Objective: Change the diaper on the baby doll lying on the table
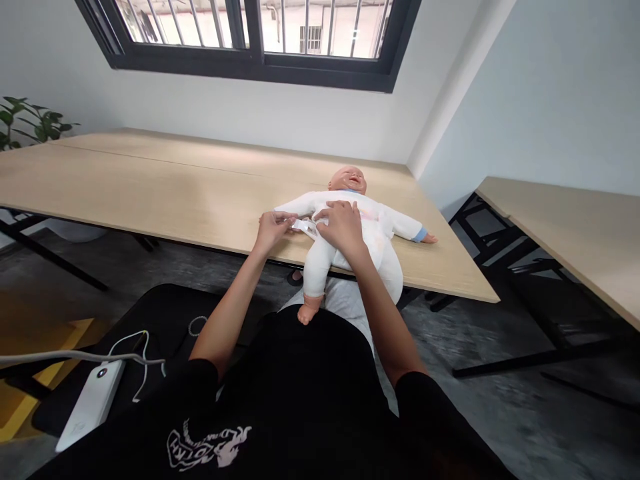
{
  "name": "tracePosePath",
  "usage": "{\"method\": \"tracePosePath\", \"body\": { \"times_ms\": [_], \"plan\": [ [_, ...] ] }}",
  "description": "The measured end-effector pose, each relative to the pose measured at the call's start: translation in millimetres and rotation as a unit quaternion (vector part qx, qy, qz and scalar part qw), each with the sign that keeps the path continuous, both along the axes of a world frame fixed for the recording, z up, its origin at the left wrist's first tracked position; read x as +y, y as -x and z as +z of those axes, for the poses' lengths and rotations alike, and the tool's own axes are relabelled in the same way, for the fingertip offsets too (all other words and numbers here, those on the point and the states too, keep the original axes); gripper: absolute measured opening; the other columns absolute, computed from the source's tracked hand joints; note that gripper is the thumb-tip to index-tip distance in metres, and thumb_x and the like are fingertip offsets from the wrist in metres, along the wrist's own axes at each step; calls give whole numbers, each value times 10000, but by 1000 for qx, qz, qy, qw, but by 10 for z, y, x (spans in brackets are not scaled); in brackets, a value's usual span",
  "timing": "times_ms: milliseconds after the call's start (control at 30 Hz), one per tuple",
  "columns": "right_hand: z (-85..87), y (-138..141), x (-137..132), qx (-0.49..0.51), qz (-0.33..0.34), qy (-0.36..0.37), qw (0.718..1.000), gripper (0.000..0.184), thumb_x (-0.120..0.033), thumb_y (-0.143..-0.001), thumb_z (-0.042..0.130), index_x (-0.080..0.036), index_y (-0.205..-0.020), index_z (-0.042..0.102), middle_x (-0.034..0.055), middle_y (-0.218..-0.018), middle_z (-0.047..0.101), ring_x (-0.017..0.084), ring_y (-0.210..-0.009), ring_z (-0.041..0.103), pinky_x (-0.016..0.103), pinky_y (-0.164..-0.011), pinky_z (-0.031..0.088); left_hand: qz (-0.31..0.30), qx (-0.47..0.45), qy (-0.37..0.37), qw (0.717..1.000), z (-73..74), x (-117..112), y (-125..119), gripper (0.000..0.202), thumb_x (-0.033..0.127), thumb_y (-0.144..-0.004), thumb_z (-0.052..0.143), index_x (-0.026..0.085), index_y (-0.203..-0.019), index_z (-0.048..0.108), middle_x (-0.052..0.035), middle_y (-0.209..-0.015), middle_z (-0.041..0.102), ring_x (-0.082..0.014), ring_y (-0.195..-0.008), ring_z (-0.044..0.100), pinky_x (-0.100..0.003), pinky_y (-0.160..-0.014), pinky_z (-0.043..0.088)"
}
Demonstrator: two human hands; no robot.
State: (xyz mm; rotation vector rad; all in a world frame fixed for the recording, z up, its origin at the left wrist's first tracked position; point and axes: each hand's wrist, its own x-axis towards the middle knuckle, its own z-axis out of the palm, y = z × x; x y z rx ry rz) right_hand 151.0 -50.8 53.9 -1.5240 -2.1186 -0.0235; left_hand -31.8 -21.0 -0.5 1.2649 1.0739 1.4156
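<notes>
A baby doll (349,180) in a white top with blue cuffs lies on its back at the table's front edge, its legs toward me. Around its hips is a white diaper (373,243). My left hand (274,229) pinches the end of the diaper's white side tab (303,227), which is stretched out to the left of the doll's waist. My right hand (341,223) rests on the doll's belly, fingers bent over the diaper's front near the base of that tab. Whether those right fingertips grip the diaper, I cannot tell. One bare doll foot (310,311) hangs past the edge.
The doll lies on a long wooden table (200,193) below a barred window (260,40). A second table (565,220) stands to the right. At lower left, a white power bank (93,400) with cables lies on a black chair (160,320). A plant (35,123) is at far left.
</notes>
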Motion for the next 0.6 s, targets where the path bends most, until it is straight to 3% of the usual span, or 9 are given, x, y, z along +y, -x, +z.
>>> {"method": "tracePosePath", "body": {
  "times_ms": [167,367,600],
  "plan": [
    [-55,24,-9,-3,3,-8,1000,287,-185,-882,559,-213,-1056,786,103,-1287,638,313,-1297,485,576,-1239,196,-30,-57,3,998,146,-67,32,313,265,-650,863,92,-869,720,-78,-746,736,-168,-647,708,-254,-633,544],
    [-63,22,7,-16,4,-13,1000,326,-164,-929,499,-204,-1152,733,109,-1363,600,313,-1316,480,607,-1226,202,-11,-80,-15,997,414,-45,-6,224,168,-683,779,111,-869,668,-31,-676,703,-150,-601,702,-270,-656,593],
    [-134,92,23,-31,8,-10,999,317,-158,-949,447,-178,-1161,682,129,-1410,569,297,-1379,442,602,-1258,136,8,-56,-12,998,399,-84,21,259,210,-660,810,131,-833,633,-12,-668,690,-125,-578,680,-218,-593,551]
  ]
}}
